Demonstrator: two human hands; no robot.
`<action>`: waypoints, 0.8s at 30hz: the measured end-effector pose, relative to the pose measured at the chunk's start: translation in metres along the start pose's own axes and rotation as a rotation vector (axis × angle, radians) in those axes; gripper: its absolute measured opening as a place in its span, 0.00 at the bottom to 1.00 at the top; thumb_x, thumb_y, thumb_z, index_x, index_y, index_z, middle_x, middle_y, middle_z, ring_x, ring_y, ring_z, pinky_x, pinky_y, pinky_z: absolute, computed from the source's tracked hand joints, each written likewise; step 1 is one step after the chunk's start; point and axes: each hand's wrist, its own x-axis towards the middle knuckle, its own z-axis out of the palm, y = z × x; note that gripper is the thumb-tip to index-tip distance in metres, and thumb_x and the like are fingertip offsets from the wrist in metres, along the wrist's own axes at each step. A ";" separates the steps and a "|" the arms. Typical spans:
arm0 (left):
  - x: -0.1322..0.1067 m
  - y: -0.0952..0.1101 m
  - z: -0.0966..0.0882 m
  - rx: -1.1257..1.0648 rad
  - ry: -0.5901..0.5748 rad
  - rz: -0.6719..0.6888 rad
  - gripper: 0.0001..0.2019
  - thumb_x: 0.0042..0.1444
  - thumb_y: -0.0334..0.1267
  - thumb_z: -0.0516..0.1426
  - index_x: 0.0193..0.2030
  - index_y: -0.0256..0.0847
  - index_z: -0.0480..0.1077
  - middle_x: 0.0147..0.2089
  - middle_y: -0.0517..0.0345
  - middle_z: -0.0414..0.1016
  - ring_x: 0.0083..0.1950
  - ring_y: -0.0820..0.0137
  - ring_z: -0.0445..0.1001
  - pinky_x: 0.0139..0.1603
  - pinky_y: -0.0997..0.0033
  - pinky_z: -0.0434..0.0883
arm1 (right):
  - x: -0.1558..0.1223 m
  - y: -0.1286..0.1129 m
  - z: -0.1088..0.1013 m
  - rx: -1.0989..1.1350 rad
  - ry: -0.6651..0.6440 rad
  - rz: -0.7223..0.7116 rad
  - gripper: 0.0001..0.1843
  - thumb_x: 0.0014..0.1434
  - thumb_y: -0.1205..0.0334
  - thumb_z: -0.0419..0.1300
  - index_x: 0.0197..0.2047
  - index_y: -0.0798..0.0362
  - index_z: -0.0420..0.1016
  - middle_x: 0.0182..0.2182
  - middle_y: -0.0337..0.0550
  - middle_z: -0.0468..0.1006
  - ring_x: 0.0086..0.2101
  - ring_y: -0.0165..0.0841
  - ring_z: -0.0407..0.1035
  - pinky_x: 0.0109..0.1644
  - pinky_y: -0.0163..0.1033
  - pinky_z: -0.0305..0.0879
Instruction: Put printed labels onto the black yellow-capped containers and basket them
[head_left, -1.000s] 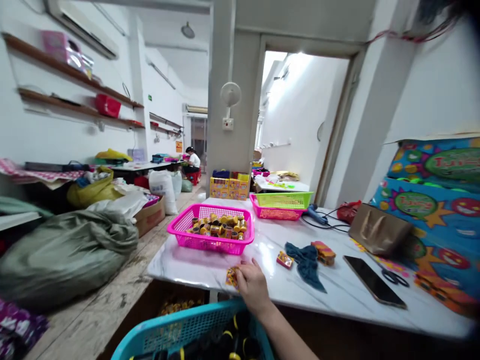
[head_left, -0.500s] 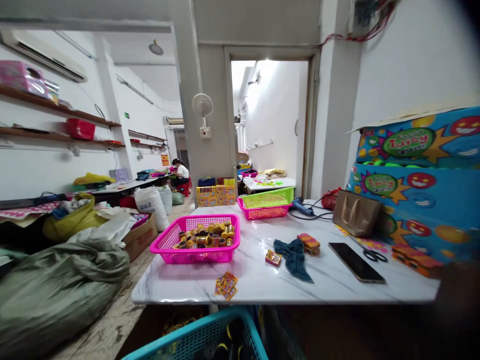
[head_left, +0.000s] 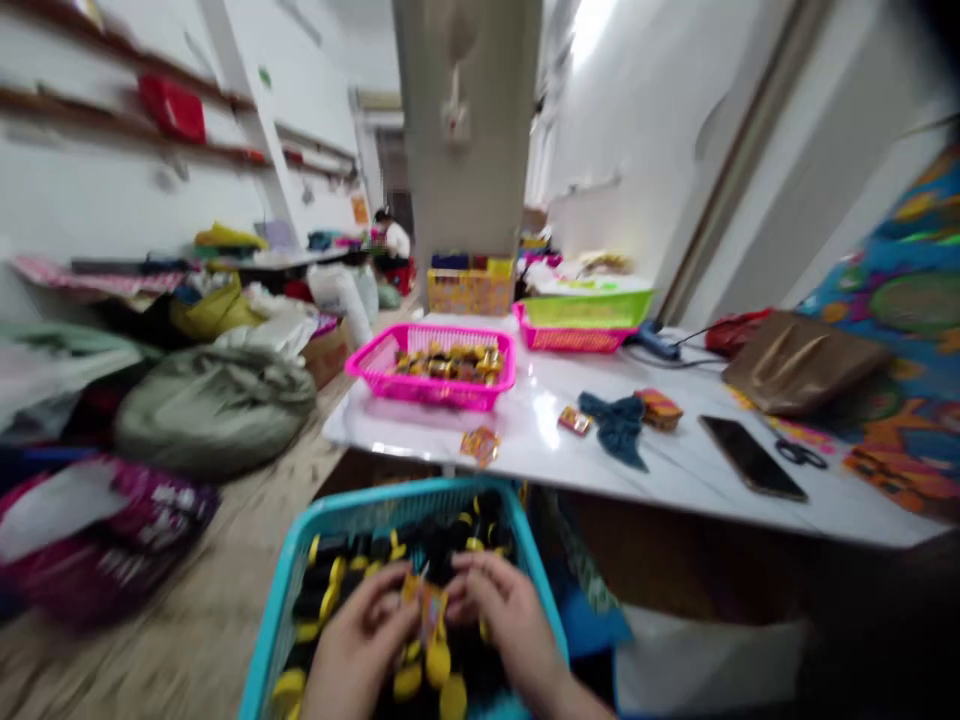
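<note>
Both my hands are over a turquoise basket (head_left: 280, 590) filled with small black cylinders with yellow ends (head_left: 330, 590). My left hand (head_left: 366, 632) pinches a small orange-and-yellow printed label (head_left: 427, 604) between thumb and fingers. At the label's right edge, my right hand (head_left: 501, 612) has its fingers curled inward; blur hides what its fingertips hold. A small pile of similar printed labels (head_left: 480, 444) lies near the table's front edge. Behind it stands a pink basket (head_left: 427, 390) of yellow-and-dark cylinders (head_left: 450, 362).
On the white table (head_left: 540, 440) lie a dark cloth (head_left: 616, 425), a phone (head_left: 753, 458), scissors (head_left: 801, 454) and a brown bag (head_left: 806, 360). Green and pink baskets (head_left: 585, 325) stand farther back. Sacks (head_left: 217, 410) rest on the floor to the left. A person (head_left: 394, 240) sits far off.
The view has tilted down and turned, so more of the turquoise basket shows. Both my hands have come into view over it, with a printed label between them.
</note>
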 end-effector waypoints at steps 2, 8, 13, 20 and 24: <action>-0.001 0.003 -0.002 0.032 -0.021 0.044 0.29 0.47 0.51 0.68 0.53 0.38 0.71 0.24 0.64 0.74 0.21 0.73 0.68 0.23 0.74 0.64 | -0.006 0.001 0.003 0.237 0.052 0.232 0.23 0.57 0.42 0.64 0.45 0.53 0.77 0.32 0.45 0.82 0.29 0.31 0.77 0.35 0.38 0.74; 0.004 -0.005 -0.002 0.101 -0.122 0.026 0.21 0.54 0.44 0.63 0.50 0.36 0.68 0.25 0.64 0.74 0.20 0.76 0.68 0.24 0.77 0.67 | -0.001 0.006 -0.006 0.267 -0.020 0.389 0.24 0.55 0.40 0.65 0.40 0.54 0.81 0.31 0.44 0.80 0.31 0.29 0.74 0.35 0.34 0.72; 0.001 -0.014 -0.003 0.145 -0.165 0.040 0.20 0.55 0.43 0.63 0.52 0.37 0.69 0.28 0.61 0.77 0.22 0.75 0.69 0.23 0.77 0.67 | 0.012 -0.005 -0.016 0.174 -0.086 0.354 0.23 0.57 0.40 0.64 0.42 0.52 0.81 0.34 0.43 0.82 0.32 0.30 0.75 0.37 0.35 0.72; 0.005 -0.009 -0.006 0.173 -0.129 0.171 0.19 0.58 0.40 0.60 0.55 0.37 0.68 0.32 0.60 0.76 0.28 0.75 0.70 0.28 0.78 0.67 | 0.013 -0.012 -0.004 -0.157 -0.328 0.294 0.18 0.55 0.46 0.67 0.29 0.54 0.77 0.22 0.37 0.76 0.22 0.26 0.65 0.27 0.32 0.62; -0.012 -0.009 -0.011 0.045 0.090 0.193 0.10 0.59 0.41 0.61 0.43 0.38 0.71 0.34 0.59 0.73 0.28 0.77 0.67 0.28 0.79 0.66 | -0.002 0.004 0.005 -0.251 -0.065 0.218 0.22 0.62 0.44 0.59 0.27 0.52 0.71 0.16 0.33 0.67 0.18 0.25 0.58 0.22 0.32 0.54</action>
